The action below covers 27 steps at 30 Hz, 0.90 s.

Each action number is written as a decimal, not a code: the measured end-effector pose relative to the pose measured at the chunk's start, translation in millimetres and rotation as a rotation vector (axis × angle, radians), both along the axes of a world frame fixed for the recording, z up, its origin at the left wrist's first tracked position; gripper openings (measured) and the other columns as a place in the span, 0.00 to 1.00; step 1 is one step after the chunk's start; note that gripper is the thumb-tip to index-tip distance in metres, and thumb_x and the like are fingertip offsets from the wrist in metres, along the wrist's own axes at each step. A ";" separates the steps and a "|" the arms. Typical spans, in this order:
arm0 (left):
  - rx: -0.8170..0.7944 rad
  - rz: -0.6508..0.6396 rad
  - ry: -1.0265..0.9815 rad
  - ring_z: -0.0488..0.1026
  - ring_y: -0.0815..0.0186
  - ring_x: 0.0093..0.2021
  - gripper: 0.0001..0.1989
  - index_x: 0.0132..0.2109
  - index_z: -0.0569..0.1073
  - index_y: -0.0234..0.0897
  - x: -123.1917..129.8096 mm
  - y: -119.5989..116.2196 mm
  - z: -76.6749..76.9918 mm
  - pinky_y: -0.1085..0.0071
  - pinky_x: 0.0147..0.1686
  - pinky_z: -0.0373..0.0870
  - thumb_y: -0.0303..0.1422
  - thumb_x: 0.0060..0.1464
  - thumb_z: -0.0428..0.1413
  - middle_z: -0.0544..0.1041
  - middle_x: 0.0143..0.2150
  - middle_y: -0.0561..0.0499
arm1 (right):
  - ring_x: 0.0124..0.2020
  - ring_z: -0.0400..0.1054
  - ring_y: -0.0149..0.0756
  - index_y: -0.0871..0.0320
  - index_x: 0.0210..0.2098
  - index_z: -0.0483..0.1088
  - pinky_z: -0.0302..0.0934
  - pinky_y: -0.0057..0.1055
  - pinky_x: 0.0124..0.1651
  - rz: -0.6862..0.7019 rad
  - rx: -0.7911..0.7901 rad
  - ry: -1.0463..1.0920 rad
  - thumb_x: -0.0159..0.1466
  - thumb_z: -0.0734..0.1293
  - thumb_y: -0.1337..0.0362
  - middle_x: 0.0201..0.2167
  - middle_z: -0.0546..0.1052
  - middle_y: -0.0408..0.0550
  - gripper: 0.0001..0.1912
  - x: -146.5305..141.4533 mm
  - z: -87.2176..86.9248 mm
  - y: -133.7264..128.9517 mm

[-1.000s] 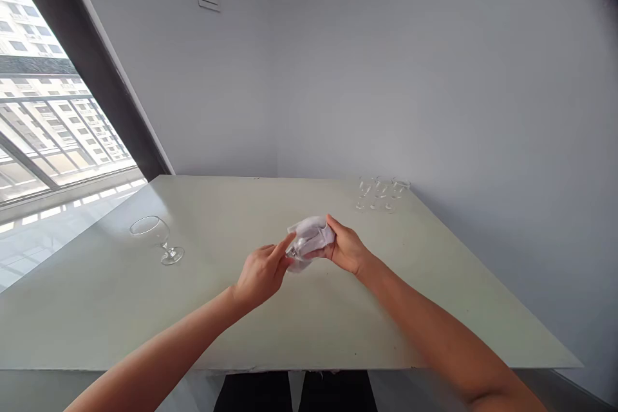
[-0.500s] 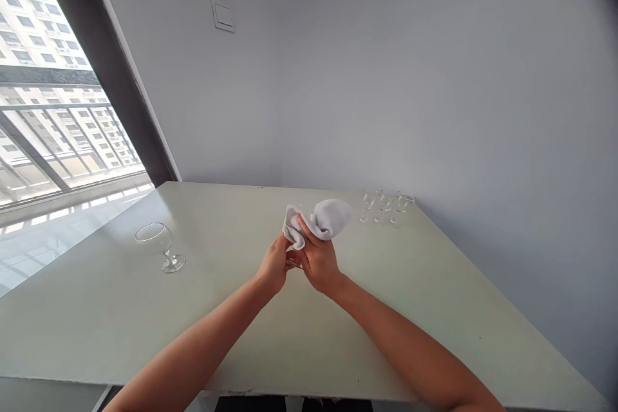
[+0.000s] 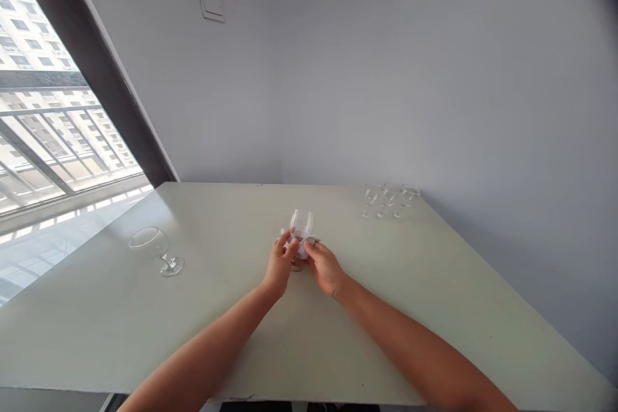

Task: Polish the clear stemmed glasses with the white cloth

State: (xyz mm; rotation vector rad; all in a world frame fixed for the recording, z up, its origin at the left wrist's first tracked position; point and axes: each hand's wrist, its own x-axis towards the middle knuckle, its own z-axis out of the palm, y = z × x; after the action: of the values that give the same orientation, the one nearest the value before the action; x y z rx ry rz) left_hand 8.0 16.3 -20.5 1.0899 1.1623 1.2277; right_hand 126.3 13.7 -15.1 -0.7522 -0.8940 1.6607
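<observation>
The fingers of the left hand (image 3: 279,264) and right hand (image 3: 326,268) close around a pale cloth (image 3: 303,247) and a clear glass (image 3: 302,221), hiding much of the glass's lower part. Beyond, small stemmed glasses (image 3: 389,196) overlap faintly near the worktop's (image 3: 410,309) far right corner.

Smooth pale grey walls (image 3: 410,64) meet behind a glossy pale greenish-white table (image 3: 386,322); daylight enters through a dark-framed glass window (image 3: 62,109).
</observation>
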 end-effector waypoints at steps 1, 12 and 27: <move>0.040 0.047 0.102 0.67 0.68 0.39 0.21 0.50 0.69 0.46 0.1 -0.7 -1.9 0.71 0.36 0.67 0.45 0.48 0.54 0.64 0.45 0.49 | 0.36 0.66 0.36 0.58 0.36 0.70 0.60 0.32 0.38 0.032 0.004 -0.022 0.53 0.67 0.51 0.35 0.74 0.48 0.18 -2.7 -0.1 -4.2; -0.127 -0.272 -0.330 0.72 0.58 0.44 0.39 0.57 0.57 0.39 -18.9 4.0 15.8 0.62 0.44 0.66 0.32 0.38 0.64 0.72 0.47 0.40 | 0.28 0.67 0.36 0.61 0.34 0.71 0.63 0.33 0.27 0.303 -0.163 -0.065 0.53 0.67 0.51 0.28 0.73 0.48 0.18 13.5 -2.4 -2.3; -0.241 0.030 -0.437 0.73 0.71 0.28 0.27 0.46 0.59 0.39 -34.8 20.9 4.6 0.76 0.26 0.69 0.30 0.39 0.63 0.74 0.37 0.50 | 0.49 0.59 0.44 0.50 0.52 0.64 0.58 0.38 0.45 0.037 0.944 -1.063 0.61 0.61 0.59 0.51 0.66 0.50 0.19 31.9 7.7 -10.3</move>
State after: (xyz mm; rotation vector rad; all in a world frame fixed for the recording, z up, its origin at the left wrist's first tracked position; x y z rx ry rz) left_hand -26.9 37.2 -15.9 0.5876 0.9580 1.2345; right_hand 158.2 3.3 -7.3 -0.8912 -2.2029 0.5716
